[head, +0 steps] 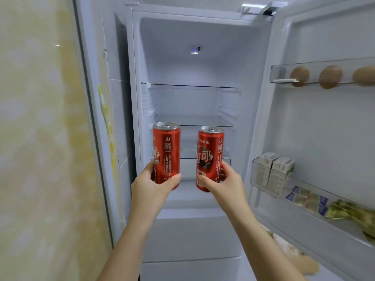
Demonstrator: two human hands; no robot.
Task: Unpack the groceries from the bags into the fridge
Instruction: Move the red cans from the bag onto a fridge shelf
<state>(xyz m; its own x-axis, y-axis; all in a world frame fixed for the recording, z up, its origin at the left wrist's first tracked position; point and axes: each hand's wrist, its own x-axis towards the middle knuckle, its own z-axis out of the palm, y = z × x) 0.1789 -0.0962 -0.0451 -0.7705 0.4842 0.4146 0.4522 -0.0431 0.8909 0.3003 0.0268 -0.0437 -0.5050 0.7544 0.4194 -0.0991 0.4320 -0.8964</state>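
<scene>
I hold two slim red soda cans upright in front of the open fridge (203, 33). My left hand (152, 184) grips the left can (167, 151) round its lower part. My right hand (227, 184) grips the right can (211, 155) the same way. Both cans hang level with the lower glass shelf (194, 121), just outside the compartment. The upper glass shelf (193, 86) and the lower one show nothing on them.
The open door (324, 122) stands to the right. Its upper rack (322, 75) holds three brown eggs. Its lower rack (269, 185) holds grey cartons, small packets and a gold wrapper. A patterned wall (40, 138) is close on the left. White drawers (190, 238) sit below.
</scene>
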